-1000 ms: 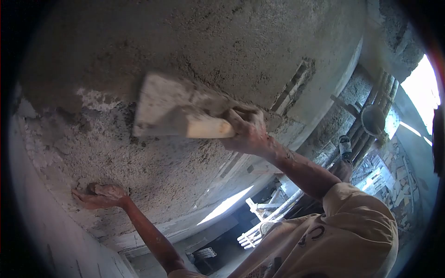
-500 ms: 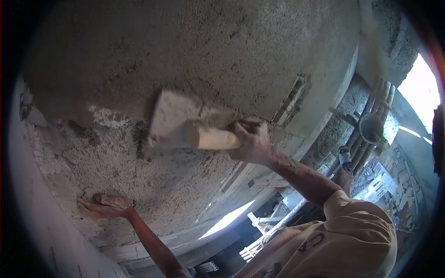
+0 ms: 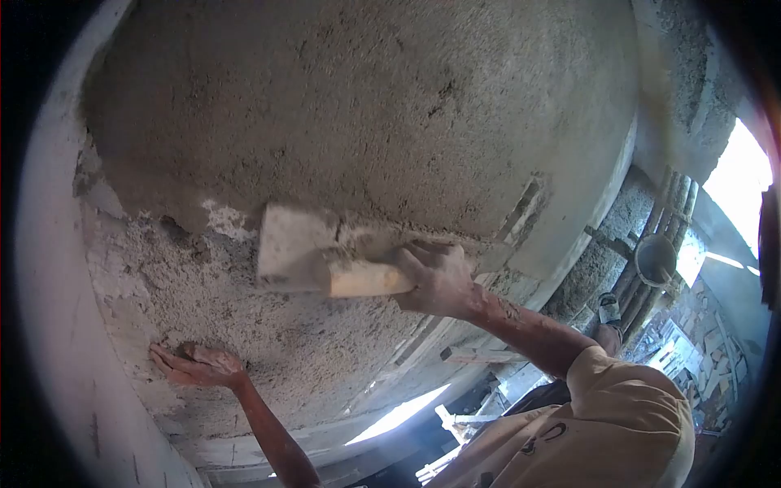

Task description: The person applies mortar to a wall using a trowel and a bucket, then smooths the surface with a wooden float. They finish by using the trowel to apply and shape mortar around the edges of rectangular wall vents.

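My right hand (image 3: 438,281) grips the pale wooden handle (image 3: 368,280) of a plastering float (image 3: 294,248). The float's flat blade lies against the grey plastered surface (image 3: 366,106), at the edge where smooth wet plaster meets the rough coat (image 3: 268,333) below. My left hand (image 3: 197,366) rests flat, fingers spread, on the rough coat near its lower left edge and holds nothing. Both forearms are smeared with mortar.
A narrow slot (image 3: 525,207) is cut into the surface right of the float. A pale smooth border (image 3: 49,325) runs down the left. Wooden poles and a hanging bucket (image 3: 655,259) stand at the right, beside a shoe (image 3: 608,309) and a bright opening (image 3: 744,175).
The float has slid along the surface, lower in view and closer to the white patch at the plaster's edge. The view has tilted. My left hand stays pressed on the rough coat.
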Motion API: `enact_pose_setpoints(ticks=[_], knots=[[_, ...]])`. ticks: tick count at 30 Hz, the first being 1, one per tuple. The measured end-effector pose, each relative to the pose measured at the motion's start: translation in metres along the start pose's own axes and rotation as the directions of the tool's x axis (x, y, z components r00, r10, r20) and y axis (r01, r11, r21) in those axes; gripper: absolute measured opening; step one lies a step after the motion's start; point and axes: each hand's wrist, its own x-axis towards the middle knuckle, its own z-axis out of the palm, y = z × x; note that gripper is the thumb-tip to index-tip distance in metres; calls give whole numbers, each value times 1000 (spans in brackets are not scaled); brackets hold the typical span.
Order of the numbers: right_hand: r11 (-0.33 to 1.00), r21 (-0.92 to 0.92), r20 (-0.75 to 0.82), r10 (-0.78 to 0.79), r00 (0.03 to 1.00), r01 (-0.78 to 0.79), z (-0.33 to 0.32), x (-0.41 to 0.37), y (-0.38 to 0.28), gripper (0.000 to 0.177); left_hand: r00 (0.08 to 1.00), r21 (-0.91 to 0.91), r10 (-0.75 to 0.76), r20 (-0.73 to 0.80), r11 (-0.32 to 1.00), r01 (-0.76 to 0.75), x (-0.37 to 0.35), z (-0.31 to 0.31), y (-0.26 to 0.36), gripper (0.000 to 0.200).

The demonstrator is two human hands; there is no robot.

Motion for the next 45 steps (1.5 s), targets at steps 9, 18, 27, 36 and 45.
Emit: enact_pose_setpoints(ticks=[9,18,27,36,45], knots=[[814,408,-357,559,748,-413,-164,132,87,49,1000,1,8,-13,1000,-8,-8,11,-18,78],[845,371,-313,504,805,-385,-12,-41,68,39,998,46,40,-39,998,-39,-3,3,-5,72],[675,467,-238,718,654,-572,-88,37,74,21,999,-12,7,35,1000,-7,-6,6,0,73],[912,313,-412,383,827,-266,-1,-51,73,47,999,70,29,41,997,-31,-8,4,-7,75],[576,508,-311,816,488,-640,-107,7,128,27,999,117,50,-7,992,-49,-7,8,-12,76]])
